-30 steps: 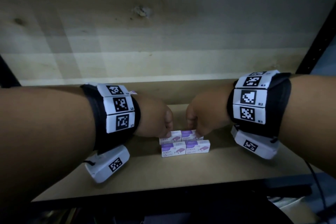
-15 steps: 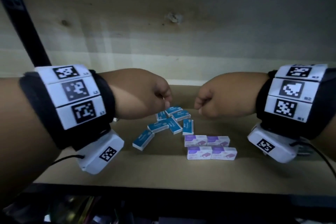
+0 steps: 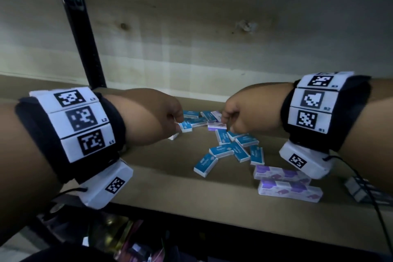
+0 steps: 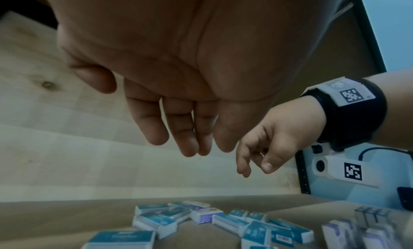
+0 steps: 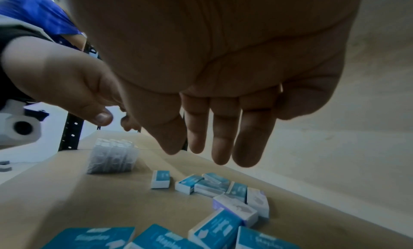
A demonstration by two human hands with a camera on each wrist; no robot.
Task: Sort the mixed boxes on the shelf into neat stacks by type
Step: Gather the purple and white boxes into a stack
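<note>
Several blue boxes (image 3: 234, 149) lie scattered on the brown shelf board (image 3: 161, 178). Two loose purple boxes (image 3: 217, 126) sit among them at the back. Purple boxes (image 3: 282, 181) stand in two neat rows at the front right. My left hand (image 3: 177, 122) hovers over the back left of the pile. In the left wrist view, my left hand (image 4: 192, 147) has relaxed, empty fingers. My right hand (image 3: 225, 121) hangs just above the loose purple box. In the right wrist view, my right hand (image 5: 214, 154) is empty too, with its fingers pointing down.
A pack of greyish boxes (image 3: 359, 189) stands at the right front edge; the right wrist view shows the pack of greyish boxes (image 5: 111, 157) too. A black shelf upright (image 3: 78, 23) rises at the back left. A pale wooden back panel (image 3: 212, 38) closes the shelf.
Both hands have left the neat purple rows and moved left and back, over the scattered blue pile. The purple rows now lie at the front right.
</note>
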